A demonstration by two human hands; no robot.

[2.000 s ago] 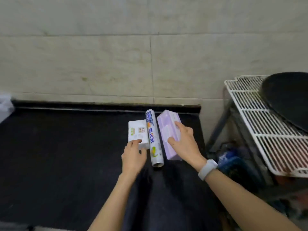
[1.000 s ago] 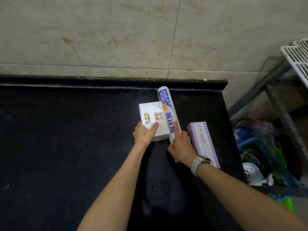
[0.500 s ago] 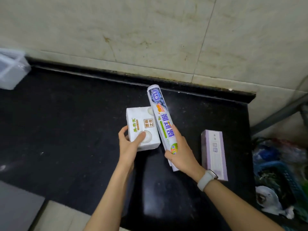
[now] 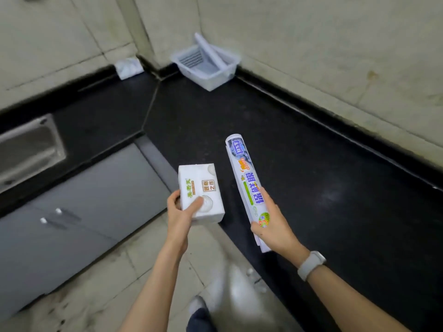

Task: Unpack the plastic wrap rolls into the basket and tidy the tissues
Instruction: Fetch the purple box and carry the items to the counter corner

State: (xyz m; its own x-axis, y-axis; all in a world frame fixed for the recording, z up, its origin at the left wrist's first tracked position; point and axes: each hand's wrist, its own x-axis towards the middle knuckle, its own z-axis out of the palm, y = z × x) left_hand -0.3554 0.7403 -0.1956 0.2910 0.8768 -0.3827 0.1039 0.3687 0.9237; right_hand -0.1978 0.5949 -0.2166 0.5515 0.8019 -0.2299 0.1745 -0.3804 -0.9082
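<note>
My left hand grips a white tissue pack with green and brown print, held in the air over the counter's front edge. My right hand is closed around the lower end of a plastic wrap roll in its printed wrapper, which points away from me above the black counter. A clear white basket stands in the far corner of the counter with another roll leaning inside it.
A steel sink is set into the counter at the left. Grey cabinet doors run below it. A white crumpled item lies against the back wall. Tiled floor and my feet show below.
Both hands have lifted the tissue pack and the roll off the counter. The view has swung left, so the corner basket and sink now show and the purple box is out of sight.
</note>
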